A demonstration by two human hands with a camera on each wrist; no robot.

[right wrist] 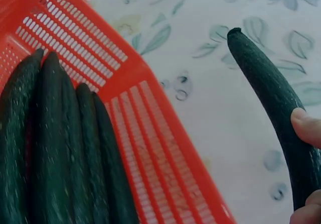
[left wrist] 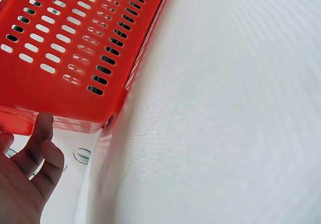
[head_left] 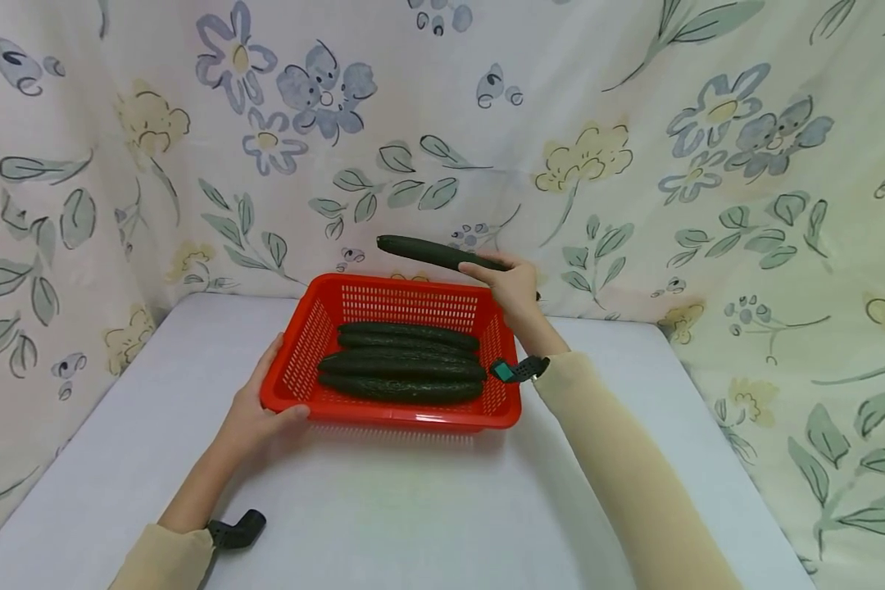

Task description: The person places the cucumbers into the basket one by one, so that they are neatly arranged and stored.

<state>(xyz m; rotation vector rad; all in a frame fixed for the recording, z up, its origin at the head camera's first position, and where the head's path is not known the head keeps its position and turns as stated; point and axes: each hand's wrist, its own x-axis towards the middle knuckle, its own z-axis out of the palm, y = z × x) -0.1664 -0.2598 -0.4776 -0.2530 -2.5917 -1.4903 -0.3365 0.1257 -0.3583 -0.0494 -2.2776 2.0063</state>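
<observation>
My right hand [head_left: 515, 287] grips a long dark green cucumber [head_left: 431, 251] above the back right of a red plastic basket [head_left: 406, 415]. The cucumber's left end tilts up slightly. In the right wrist view, a thumb and fingertips press on the held cucumber [right wrist: 266, 78], beside the basket wall. Several more cucumbers [head_left: 401, 363] lie side by side inside the basket. My left hand [head_left: 254, 418] holds the basket's front left corner, thumb on the rim. Bent fingers [left wrist: 44, 133] touch the basket's outer wall [left wrist: 55, 93] in the left wrist view.
The basket stands on a white table [head_left: 383, 508]. A floral cloth [head_left: 442, 123] hangs behind the table and along both sides. Slots run through the basket walls. Each wrist wears a dark strap [head_left: 519, 369].
</observation>
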